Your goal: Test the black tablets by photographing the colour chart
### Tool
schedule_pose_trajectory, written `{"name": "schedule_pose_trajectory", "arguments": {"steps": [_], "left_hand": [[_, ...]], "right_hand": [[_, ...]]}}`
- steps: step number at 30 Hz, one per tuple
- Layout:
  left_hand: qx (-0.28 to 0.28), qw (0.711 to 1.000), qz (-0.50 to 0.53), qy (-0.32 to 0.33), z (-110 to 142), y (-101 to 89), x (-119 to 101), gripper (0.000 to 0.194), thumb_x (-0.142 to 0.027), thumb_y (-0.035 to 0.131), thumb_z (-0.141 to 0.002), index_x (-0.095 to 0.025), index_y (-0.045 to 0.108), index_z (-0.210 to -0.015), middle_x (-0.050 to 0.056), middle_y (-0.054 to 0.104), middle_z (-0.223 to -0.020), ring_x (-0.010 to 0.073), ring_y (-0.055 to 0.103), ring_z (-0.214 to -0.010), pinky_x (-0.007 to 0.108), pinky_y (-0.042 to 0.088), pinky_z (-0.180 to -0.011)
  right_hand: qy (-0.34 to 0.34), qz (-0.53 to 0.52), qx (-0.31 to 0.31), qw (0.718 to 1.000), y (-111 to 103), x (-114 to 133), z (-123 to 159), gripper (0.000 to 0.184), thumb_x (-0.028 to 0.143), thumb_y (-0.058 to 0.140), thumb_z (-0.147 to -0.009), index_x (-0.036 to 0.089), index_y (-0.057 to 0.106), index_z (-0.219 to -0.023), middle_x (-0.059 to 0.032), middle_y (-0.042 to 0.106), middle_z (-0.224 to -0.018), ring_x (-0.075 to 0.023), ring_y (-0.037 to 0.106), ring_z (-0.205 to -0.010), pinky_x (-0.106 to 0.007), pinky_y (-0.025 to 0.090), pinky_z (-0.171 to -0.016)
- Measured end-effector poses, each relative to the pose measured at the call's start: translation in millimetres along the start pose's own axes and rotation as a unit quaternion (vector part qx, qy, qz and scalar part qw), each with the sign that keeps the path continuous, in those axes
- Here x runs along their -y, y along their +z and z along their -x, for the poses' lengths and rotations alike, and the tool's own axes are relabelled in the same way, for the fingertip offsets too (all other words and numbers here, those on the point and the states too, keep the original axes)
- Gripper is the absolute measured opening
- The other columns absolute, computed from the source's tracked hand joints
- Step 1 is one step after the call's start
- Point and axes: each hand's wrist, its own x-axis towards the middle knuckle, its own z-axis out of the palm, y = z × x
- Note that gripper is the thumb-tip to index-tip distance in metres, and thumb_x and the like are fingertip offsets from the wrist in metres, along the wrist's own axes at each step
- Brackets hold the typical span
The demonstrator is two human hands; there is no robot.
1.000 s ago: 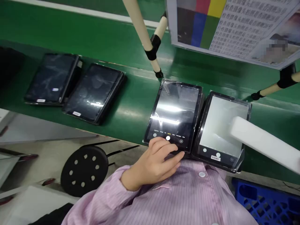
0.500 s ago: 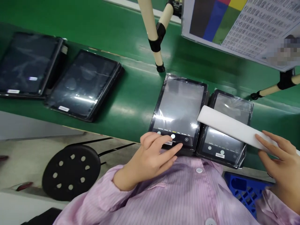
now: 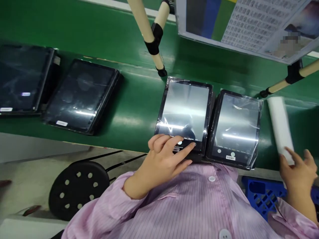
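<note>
My left hand point(image 3: 165, 159) lies over the lower edge of a lit tablet point(image 3: 186, 109), its fingers apart and one fingertip at the round icon on the screen's lower right. A camera-style screen with a row of labels shows there. My right hand point(image 3: 297, 169) pinches the near end of a white foam-like bar point(image 3: 280, 126) between thumb and finger. The bar points away from me over the bench, slightly blurred. Between the hands lies a second lit tablet point(image 3: 236, 122), film-wrapped, with a small white label at its lower edge.
Two dark-screened tablets lie to the left, one point(image 3: 81, 96) and another point(image 3: 23, 79) farther out. A board with colour bars and print point(image 3: 241, 26) stands behind on a cream pipe frame point(image 3: 149, 36). Below are a black stool point(image 3: 78, 189) and a blue crate point(image 3: 264, 196).
My right hand has swung the white bar off the right tablet to the bench beside it. My left hand stays at the left tablet, whose screen now shows brighter with a dark shape.
</note>
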Motion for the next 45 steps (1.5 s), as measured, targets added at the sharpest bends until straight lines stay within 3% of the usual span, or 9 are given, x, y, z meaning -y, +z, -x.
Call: {"name": "schedule_pose_trajectory", "arguments": {"steps": [6,9,12,16,21,24,30,36,45], "left_hand": [[0.052,0.993,-0.025,-0.101,12.1,-9.0,44.9,0.096,-0.06,0.084,-0.08,-0.029,0.046,-0.162,0.022,0.053,-0.142,0.0458,0.055,-0.125,0.065,0.049,-0.101],[0.096,0.981,0.006,-0.171,16.6,-8.2,67.2,0.129,-0.068,0.089,-0.071,-0.026,0.02,-0.172,0.023,0.059,-0.14,0.0439,0.065,-0.114,0.06,0.059,-0.089],[0.129,0.957,0.053,-0.254,20.0,-7.8,78.5,0.137,-0.068,0.093,-0.064,-0.024,0.022,-0.172,0.022,0.068,-0.131,0.04,0.072,-0.102,0.056,0.063,-0.081],[0.059,0.891,0.221,-0.392,16.7,-13.5,81.9,0.118,-0.056,0.1,-0.061,-0.03,0.045,-0.162,0.011,0.075,-0.118,0.0253,0.072,-0.087,0.042,0.062,-0.075],[-0.089,0.691,0.472,-0.541,-20.7,-24.6,66.8,0.044,-0.043,0.08,-0.089,-0.02,0.072,-0.124,0.0,0.075,-0.084,0.0124,0.063,-0.069,0.022,0.052,-0.059],[-0.087,0.633,0.536,-0.551,-43.7,-29.2,56.1,0.035,-0.029,0.081,-0.083,-0.019,0.074,-0.116,0.0,0.077,-0.087,0.0125,0.064,-0.066,0.021,0.049,-0.054],[-0.109,0.656,0.563,-0.49,-52.2,-23.1,46.2,0.05,-0.026,0.088,-0.072,-0.022,0.07,-0.118,0.011,0.071,-0.14,0.0117,0.07,-0.084,0.023,0.055,-0.073],[-0.084,0.658,0.563,-0.493,-65.7,-10.1,49.3,0.037,-0.027,0.089,-0.071,-0.013,0.073,-0.101,0.007,0.076,-0.086,0.0137,0.065,-0.068,0.024,0.049,-0.062],[-0.071,0.62,0.623,-0.471,-70.2,-16.1,51.2,0.033,-0.018,0.088,-0.067,-0.017,0.066,-0.092,-0.003,0.065,-0.065,0.0117,0.058,-0.05,0.022,0.046,-0.048]], "right_hand": [[-0.064,-0.139,0.029,0.988,-47.5,105.8,-0.6,0.041,0.032,0.062,-0.098,0.033,0.073,-0.138,-0.0136,0.057,-0.156,-0.0407,0.059,-0.138,-0.064,0.049,-0.11],[-0.123,-0.199,0.085,0.968,-72.0,154.8,-1.9,0.035,0.033,0.051,-0.104,0.036,0.08,-0.123,-0.0047,0.052,-0.16,-0.0395,0.046,-0.149,-0.063,0.039,-0.119],[-0.116,-0.197,0.085,0.97,-75.0,172.0,2.9,0.035,0.032,0.05,-0.105,0.038,0.082,-0.117,-0.0023,0.055,-0.157,-0.0398,0.045,-0.149,-0.065,0.039,-0.117],[-0.087,-0.206,0.066,0.972,-67.8,170.0,11.6,0.034,0.03,0.051,-0.104,0.038,0.08,-0.121,-0.0026,0.056,-0.155,-0.0394,0.047,-0.146,-0.065,0.042,-0.113],[-0.093,-0.269,0.019,0.958,-72.2,180.9,6.8,0.046,0.027,0.044,-0.104,0.041,0.067,-0.142,-0.0069,0.056,-0.152,-0.0372,0.055,-0.138,-0.063,0.044,-0.111],[-0.119,-0.294,0.011,0.948,-73.1,202.4,-7.7,0.042,0.028,0.046,-0.104,0.037,0.069,-0.139,-0.0096,0.058,-0.146,-0.0362,0.057,-0.136,-0.06,0.044,-0.111],[-0.19,-0.329,0.044,0.924,-55.5,257.6,-46.1,0.032,0.029,0.049,-0.106,0.032,0.076,-0.124,-0.0104,0.065,-0.143,-0.0331,0.063,-0.128,-0.055,0.045,-0.102],[-0.241,-0.377,0.036,0.894,-44.1,281.4,-62.8,0.027,0.027,0.054,-0.106,0.026,0.076,-0.121,-0.0123,0.067,-0.137,-0.0296,0.065,-0.121,-0.05,0.044,-0.098],[-0.257,-0.371,0.039,0.891,-38.1,280.8,-80.0,0.027,0.037,0.054,-0.107,0.028,0.076,-0.119,-0.0117,0.07,-0.134,-0.0318,0.067,-0.12,-0.057,0.049,-0.1]]}}
